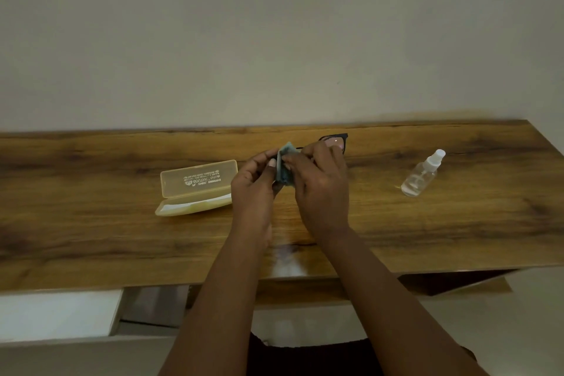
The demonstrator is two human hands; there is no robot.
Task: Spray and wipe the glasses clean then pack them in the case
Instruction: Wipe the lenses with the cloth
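Observation:
Black-framed glasses (337, 141) are held above the middle of the wooden table (91, 238), mostly hidden behind my hands. A small blue-green cloth (285, 166) is folded over the left part of the glasses. My left hand (254, 183) pinches the cloth with thumb and fingers. My right hand (320, 180) grips the glasses and touches the cloth. To the left lies the translucent yellow case (195, 188), its lid open and leaning back. A clear spray bottle (422, 174) with a white nozzle lies on its side to the right.
The table stands against a plain pale wall (274, 40). Its front edge runs across the view just before my forearms, with white floor and a dark opening below at the right.

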